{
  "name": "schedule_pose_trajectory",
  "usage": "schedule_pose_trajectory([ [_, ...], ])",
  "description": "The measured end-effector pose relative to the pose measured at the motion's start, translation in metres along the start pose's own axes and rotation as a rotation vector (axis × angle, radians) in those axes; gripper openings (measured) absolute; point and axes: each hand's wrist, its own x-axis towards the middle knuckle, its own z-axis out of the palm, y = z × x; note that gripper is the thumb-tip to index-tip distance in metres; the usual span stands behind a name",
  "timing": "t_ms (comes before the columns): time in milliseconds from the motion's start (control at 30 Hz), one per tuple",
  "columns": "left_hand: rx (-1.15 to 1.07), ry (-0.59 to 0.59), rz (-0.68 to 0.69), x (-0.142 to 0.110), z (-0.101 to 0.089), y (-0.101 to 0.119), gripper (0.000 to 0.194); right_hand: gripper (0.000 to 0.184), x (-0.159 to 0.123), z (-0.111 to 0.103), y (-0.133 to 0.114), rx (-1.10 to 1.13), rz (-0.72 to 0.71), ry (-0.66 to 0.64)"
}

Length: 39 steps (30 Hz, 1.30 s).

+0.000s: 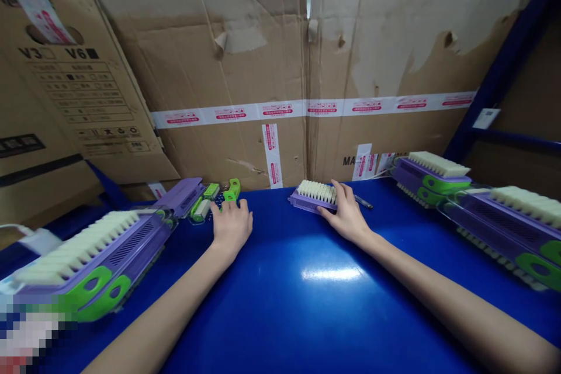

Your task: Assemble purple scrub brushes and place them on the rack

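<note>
right hand [348, 213] pinching brush's [307, 203] right end, brush pointing left, lying pretty much sideways | left hand [232, 225] at green pieces [235, 186], fingers curled, can't tell if gripping tbh

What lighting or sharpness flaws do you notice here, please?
Head view: bright glare on the blue tabletop; a dark upper right corner; coarse pixelation at lower left; slight blur on the leftmost brush; apparent wide-angle stretching of the right forearm.
</note>
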Motion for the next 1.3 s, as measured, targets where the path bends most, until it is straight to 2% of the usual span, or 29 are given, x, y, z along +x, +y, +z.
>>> schedule_pose_trajectory([
  [300,0.001,0.025,0.108,-0.003,0.001,0.004,0.033,0.066,-0.002,-0.002,-0.004,-0.066,0.036,-0.011],
  [567,-0.044,0.165,0.267,-0.01,0.001,0.018,0.03,0.058,-0.005,-0.01,-0.015,-0.107,0.018,0.003],
  [700,-0.065,0.218,0.282,-0.012,0.002,0.02,0.03,0.046,-0.008,-0.013,-0.016,0.028,-0.098,0.058],
  [800,-0.093,0.221,0.243,-0.012,0.002,0.019,0.03,0.037,-0.011,-0.015,-0.019,0.125,-0.281,0.067],
  [900,-0.108,0.213,0.182,-0.012,0.002,0.019,0.032,0.036,-0.013,-0.016,-0.023,0.035,-0.498,0.072],
  [967,-0.108,0.196,0.138,-0.012,0.001,0.018,0.035,0.037,-0.013,-0.016,-0.025,-0.047,-0.575,0.082],
  [1033,-0.103,0.162,0.09,-0.012,0.001,0.018,0.038,0.039,-0.012,-0.015,-0.024,-0.089,-0.573,0.088],
  [1133,-0.087,0.097,0.035,-0.012,0.002,0.018,0.042,0.043,-0.008,-0.013,-0.02,-0.12,-0.486,0.081],
  [1300,-0.103,0.084,0.052,-0.01,0.004,0.018,0.042,0.055,-0.005,-0.011,-0.013,-0.175,-0.341,0.02],
])
